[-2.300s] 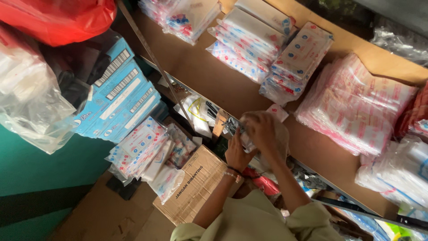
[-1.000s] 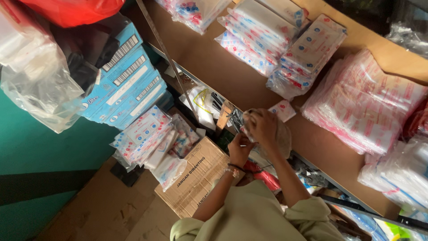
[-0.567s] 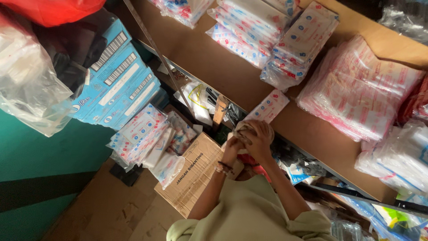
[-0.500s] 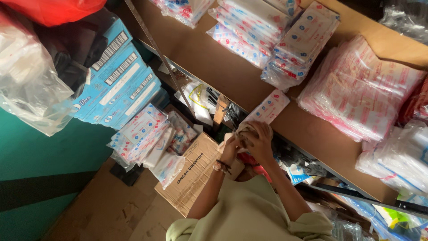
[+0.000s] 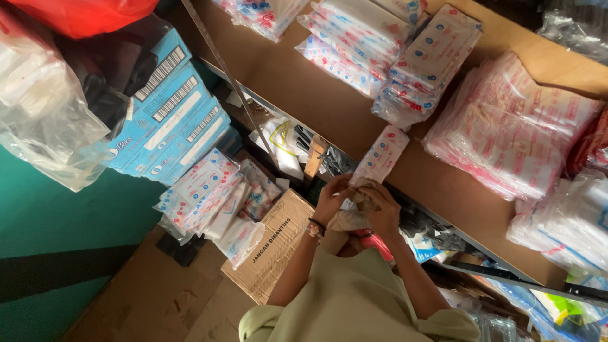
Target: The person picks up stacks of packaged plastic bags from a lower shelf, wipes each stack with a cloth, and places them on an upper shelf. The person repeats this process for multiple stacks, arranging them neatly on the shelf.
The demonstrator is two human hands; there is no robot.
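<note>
wooden shelf [image 5: 443, 183] ahead; left hand [image 5: 330, 197] and right hand [image 5: 382, 209] both grip, seemingly, a slim white packet [image 5: 382, 153].

Both hands [image 5: 358, 206] around a slim packet [image 5: 380, 155]

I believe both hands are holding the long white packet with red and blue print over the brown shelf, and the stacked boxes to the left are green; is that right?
One detail is off: the stacked boxes to the left are light blue, not green. The head view shows it. The rest stands: the left hand and the right hand are together on the long white packet with red and blue print, over the brown shelf.
</note>
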